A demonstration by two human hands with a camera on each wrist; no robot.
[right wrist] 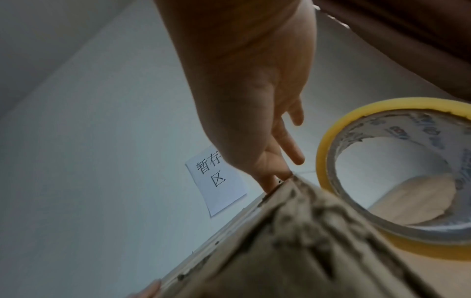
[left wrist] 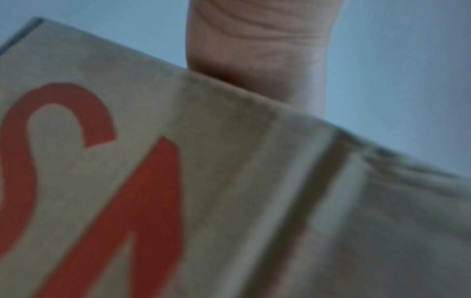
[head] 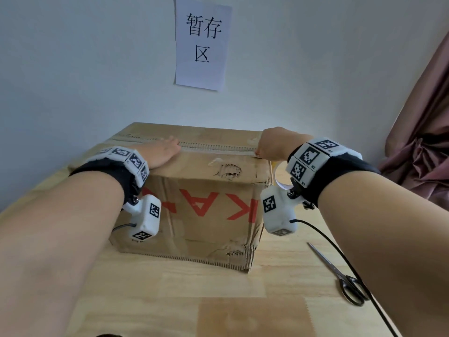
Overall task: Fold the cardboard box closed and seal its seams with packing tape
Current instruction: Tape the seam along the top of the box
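A worn cardboard box with red letters stands on the wooden table, its top flaps folded down. My left hand lies flat on the top, fingers straight along the middle seam. My right hand presses at the seam's right end; in the right wrist view its straight fingers touch the box's top edge. The yellow tape roll lies on the table just right of the box, held by neither hand. I cannot tell whether tape covers the seam. The left wrist view is blurred, showing my palm above the box's lettered side.
Scissors lie on the table at the front right, beside a black cable. A paper sign hangs on the wall behind the box. A reddish curtain hangs at the right.
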